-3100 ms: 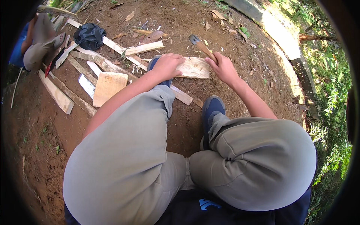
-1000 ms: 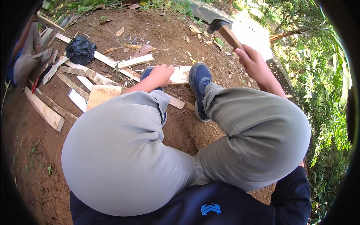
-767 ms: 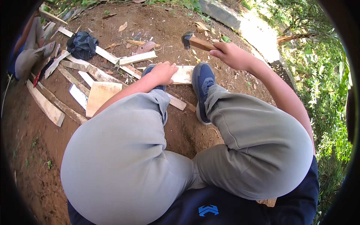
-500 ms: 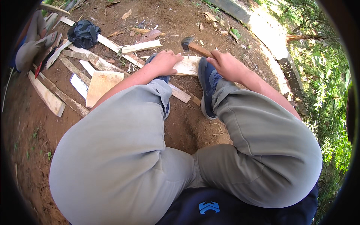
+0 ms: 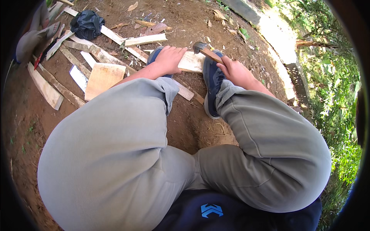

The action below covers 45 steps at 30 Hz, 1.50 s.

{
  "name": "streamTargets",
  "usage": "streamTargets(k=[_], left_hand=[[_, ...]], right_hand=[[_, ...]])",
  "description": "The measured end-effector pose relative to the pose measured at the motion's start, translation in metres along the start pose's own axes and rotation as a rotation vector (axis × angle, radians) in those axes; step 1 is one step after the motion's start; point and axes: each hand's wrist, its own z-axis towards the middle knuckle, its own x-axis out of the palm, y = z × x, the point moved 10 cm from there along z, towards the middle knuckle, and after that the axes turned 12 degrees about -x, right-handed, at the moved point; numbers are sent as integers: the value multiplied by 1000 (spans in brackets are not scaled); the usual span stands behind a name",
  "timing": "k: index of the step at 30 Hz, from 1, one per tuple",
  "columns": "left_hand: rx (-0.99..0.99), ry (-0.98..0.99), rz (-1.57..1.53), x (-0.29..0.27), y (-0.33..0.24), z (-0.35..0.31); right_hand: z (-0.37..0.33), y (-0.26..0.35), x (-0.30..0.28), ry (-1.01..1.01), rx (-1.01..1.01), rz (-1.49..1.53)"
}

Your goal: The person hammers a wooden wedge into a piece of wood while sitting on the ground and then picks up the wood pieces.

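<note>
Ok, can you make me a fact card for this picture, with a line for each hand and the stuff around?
Left hand: palm down, seemingly resting on a pale board
Right hand: wrapped around the wooden handle of a hammer
Hammer head: above the board's right end in the view; touching or not, I can't tell
Left shoe: blue, partly behind the left hand
Right shoe: blue, toe partly behind the hammer
Upper left: black plastic bag, another person's leg
Ground: brown soil
</note>
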Motion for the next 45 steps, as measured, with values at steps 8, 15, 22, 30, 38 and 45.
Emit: streamTargets(k=[8, 15, 22, 30, 38, 45], left_hand=[[-188, 14, 87, -6, 11, -6], [-165, 57, 40, -2, 18, -9], [-157, 79, 99, -4, 17, -7], [-146, 79, 112, 10, 20, -4], [-120, -27, 80, 3, 20, -3], [-118, -26, 64, -5, 19, -2]], right_hand=[[-6, 21, -15, -207, -54, 52], [-9, 29, -13, -216, -69, 18], [-3, 16, -7, -103, -49, -74], [-10, 14, -2, -109, -55, -80], [-7, 0, -3, -125, 16, -84], [1, -1, 12, -10, 12, -183]])
